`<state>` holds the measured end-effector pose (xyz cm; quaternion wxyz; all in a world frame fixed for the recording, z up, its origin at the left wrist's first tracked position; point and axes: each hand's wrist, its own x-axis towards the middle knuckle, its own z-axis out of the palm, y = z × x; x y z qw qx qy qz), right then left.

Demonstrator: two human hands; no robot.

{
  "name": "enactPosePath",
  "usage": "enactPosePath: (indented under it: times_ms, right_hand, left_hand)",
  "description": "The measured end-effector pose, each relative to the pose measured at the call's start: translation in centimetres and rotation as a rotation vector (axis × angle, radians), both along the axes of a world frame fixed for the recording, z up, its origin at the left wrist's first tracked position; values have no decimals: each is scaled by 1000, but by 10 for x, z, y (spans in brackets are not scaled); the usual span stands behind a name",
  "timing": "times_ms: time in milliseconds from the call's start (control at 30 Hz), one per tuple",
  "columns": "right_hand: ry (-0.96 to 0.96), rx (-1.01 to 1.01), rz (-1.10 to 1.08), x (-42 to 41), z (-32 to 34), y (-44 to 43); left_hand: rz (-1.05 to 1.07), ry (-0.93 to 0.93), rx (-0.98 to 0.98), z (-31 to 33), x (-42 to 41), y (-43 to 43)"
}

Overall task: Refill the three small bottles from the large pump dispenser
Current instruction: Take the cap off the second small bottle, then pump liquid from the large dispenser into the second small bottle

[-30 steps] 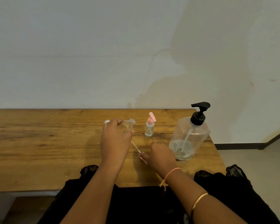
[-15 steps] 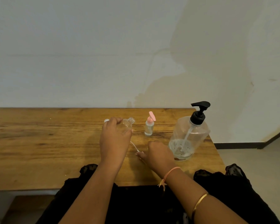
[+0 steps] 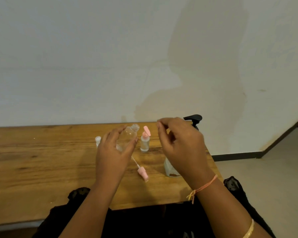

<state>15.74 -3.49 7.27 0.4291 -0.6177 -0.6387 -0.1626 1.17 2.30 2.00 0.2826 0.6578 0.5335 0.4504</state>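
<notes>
Three small bottles are in play on the worktop [image 3: 41,160], caught at the changeover from uncapping to filling. The left grip [image 3: 113,152] grasps the uncapped clear bottle [image 3: 128,137], which is tilted with its open neck raised toward the large pump dispenser [image 3: 193,118]. The pink spray cap [image 3: 142,174], dip tube attached, now lies flat on the worktop just in front of that bottle. Half a second earlier the right grip [image 3: 181,145] was down on the cap. That grip has since let go and risen. It is released, fingers loosely bent around nothing visible, and hangs before the dispenser, hiding most of the body and leaving the black pump head and part of the base in view. A pink-capped bottle [image 3: 144,143] stands upright between the two grips with its lid flipped up. A white-capped bottle [image 3: 98,140] stands just behind the left grip, mostly hidden. The held bottle appears empty, so filling has probably not begun. The next move likely brings its neck under the nozzle while the right grip presses the pump head.
</notes>
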Motion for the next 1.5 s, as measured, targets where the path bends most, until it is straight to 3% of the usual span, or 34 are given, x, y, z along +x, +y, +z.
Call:
enactPosePath:
  times_ms: [133, 233, 300, 467, 633, 967, 1300, 1500]
  right_hand:
    - [239, 177, 2, 22, 16, -5]
    - [536, 215, -12, 36, 20, -3]
    - [636, 213, -51, 45, 23, 1]
    - [841, -40, -132, 61, 16, 12]
    - [1107, -163, -33, 61, 8, 15]
    - [1149, -218, 11, 61, 7, 21]
    - [1335, -307, 17, 69, 22, 33]
    - [1206, -452, -34, 71, 20, 39]
  left_hand:
    - [-90, -4, 35, 4, 9, -8]
    - [-171, -5, 75, 10, 17, -14]
    - [-214, -34, 88, 12, 25, -17]
    - [-308, -141, 44, 11, 41, -16]
    - [-394, -141, 18, 12, 51, -9]
    - [-470, -198, -11, 18, 61, -6]
    - [-482, -353, -36, 20, 62, -3]
    - [-492, -408, -80, 23, 63, -4]
